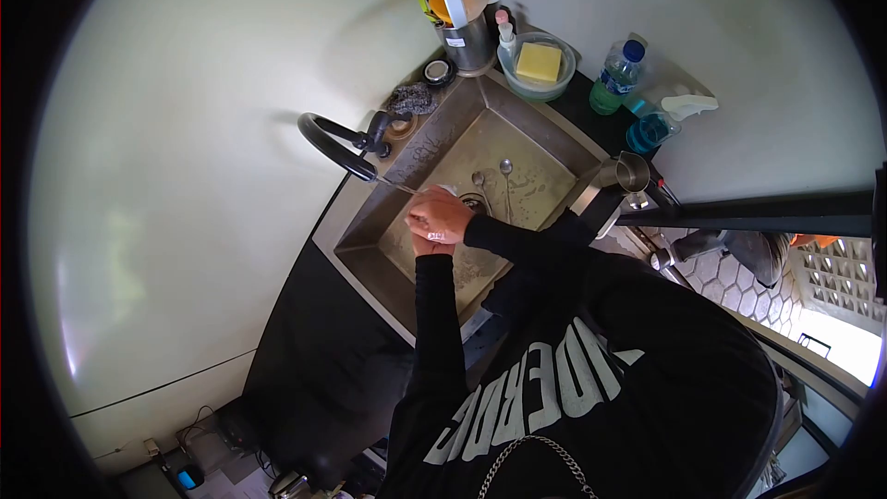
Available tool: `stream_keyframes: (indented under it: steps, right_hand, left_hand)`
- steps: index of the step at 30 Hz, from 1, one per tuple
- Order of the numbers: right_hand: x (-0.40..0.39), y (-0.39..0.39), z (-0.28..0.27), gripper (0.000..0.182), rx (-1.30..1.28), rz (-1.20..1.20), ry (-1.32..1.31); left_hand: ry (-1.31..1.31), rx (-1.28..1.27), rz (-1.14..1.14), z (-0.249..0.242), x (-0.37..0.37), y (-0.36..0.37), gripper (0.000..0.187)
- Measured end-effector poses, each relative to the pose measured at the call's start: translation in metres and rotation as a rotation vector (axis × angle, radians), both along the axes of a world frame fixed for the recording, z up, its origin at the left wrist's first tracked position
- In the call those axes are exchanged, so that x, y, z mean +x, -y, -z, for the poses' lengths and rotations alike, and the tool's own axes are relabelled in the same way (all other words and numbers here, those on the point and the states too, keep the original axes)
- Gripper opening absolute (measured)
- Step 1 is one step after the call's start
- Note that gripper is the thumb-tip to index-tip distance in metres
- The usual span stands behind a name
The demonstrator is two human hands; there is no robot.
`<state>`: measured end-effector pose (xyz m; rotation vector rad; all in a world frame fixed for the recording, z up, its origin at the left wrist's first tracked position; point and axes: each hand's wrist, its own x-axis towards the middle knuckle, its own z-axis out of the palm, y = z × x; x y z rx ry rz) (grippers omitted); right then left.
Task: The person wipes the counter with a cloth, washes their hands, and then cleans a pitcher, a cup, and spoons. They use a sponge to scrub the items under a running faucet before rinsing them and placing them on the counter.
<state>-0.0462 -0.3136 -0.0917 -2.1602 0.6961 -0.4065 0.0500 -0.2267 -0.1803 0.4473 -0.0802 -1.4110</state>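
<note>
My right hand [443,214] is wrapped over my left hand [431,245] above the metal sink [360,263]. White suds show on the skin where the hands meet. The fingers of my left hand are mostly hidden. From the black tap [337,143], a thin stream of water runs down to the hands. Beyond them, a spoon [505,167] and a second spoon [479,179] lie in the basin. A dark round item [475,202] sits beside my right hand, partly covered by it.
Behind the sink stand a metal utensil holder [469,48], a bowl [538,85] with a yellow sponge [539,62], a green-liquid bottle [612,83] and a blue spray bottle [650,131]. A scrubber [412,99] lies near the tap. A metal cup [632,172] is at the right.
</note>
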Motion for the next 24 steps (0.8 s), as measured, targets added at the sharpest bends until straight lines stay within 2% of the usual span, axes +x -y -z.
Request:
stream_keyframes:
  steps: [1, 4, 5, 6, 7, 8, 9, 11, 12, 14, 15, 17, 18, 20, 24]
  right_hand:
    - [-0.003, -0.003, 0.021, 0.038, 0.009, 0.063, 0.041]
    - [-0.012, -0.008, 0.075, 0.045, 0.036, 0.233, 0.168]
    - [-0.015, -0.012, 0.087, 0.048, 0.052, 0.285, 0.207]
    - [-0.023, -0.011, 0.068, 0.048, 0.057, 0.268, 0.205]
    - [-0.033, -0.003, 0.031, 0.051, 0.672, 0.389, 0.153]
    - [-0.04, 0.002, 0.008, 0.054, 1.287, 0.496, 0.08]
    - [-0.043, 0.003, 0.012, 0.054, 1.286, 0.484, 0.075]
    - [-0.05, 0.003, 0.026, 0.057, 1.726, 0.225, 0.401]
    - [-0.05, 0.003, 0.035, 0.057, 1.727, 0.219, 0.397]
    - [-0.05, 0.002, 0.051, 0.056, 1.903, 0.343, 0.482]
    - [-0.051, 0.001, 0.057, 0.056, 1.904, 0.339, 0.479]
    - [-0.051, -0.001, 0.069, 0.054, 2.021, 0.362, 0.719]
    - [-0.047, -0.001, 0.074, 0.054, 2.026, 0.36, 0.721]
    - [-0.037, 0.001, 0.084, 0.057, 2.013, 0.226, 0.615]
    - [-0.038, 0.003, 0.018, 0.06, 1.989, 0.321, 0.419]
  left_hand:
    - [-0.002, -0.001, -0.006, -0.006, -0.006, 0.001, 0.046]
    - [0.08, 0.313, 0.101, -0.034, -0.028, 0.008, 0.05]
    - [0.076, 0.318, 0.084, -0.035, -0.034, 0.007, 0.05]
    - [0.292, 0.408, -0.024, -0.033, -0.04, 0.01, 0.052]
    - [0.51, 0.496, -0.131, -0.032, -0.043, 0.015, 0.054]
    - [0.67, 0.506, -0.12, -0.043, -0.046, 0.021, 0.06]
    - [0.67, 0.509, -0.131, -0.046, -0.043, 0.023, 0.06]
    - [1.11, 0.427, -0.055, -0.049, -0.037, 0.027, 0.059]
    - [1.328, 0.381, -0.009, -0.05, -0.036, 0.027, 0.058]
    - [1.757, 0.276, 0.096, -0.052, -0.035, 0.025, 0.057]
    - [1.758, 0.279, 0.093, -0.057, -0.038, 0.022, 0.057]
    - [1.779, 0.176, 0.02, -0.069, -0.043, 0.012, 0.057]
    - [1.782, 0.179, 0.023, -0.073, -0.043, 0.008, 0.057]
    - [1.824, 0.401, -0.034, -0.083, -0.042, 0.002, 0.055]
    - [1.626, 0.515, -0.089, -0.085, -0.026, -0.005, 0.057]
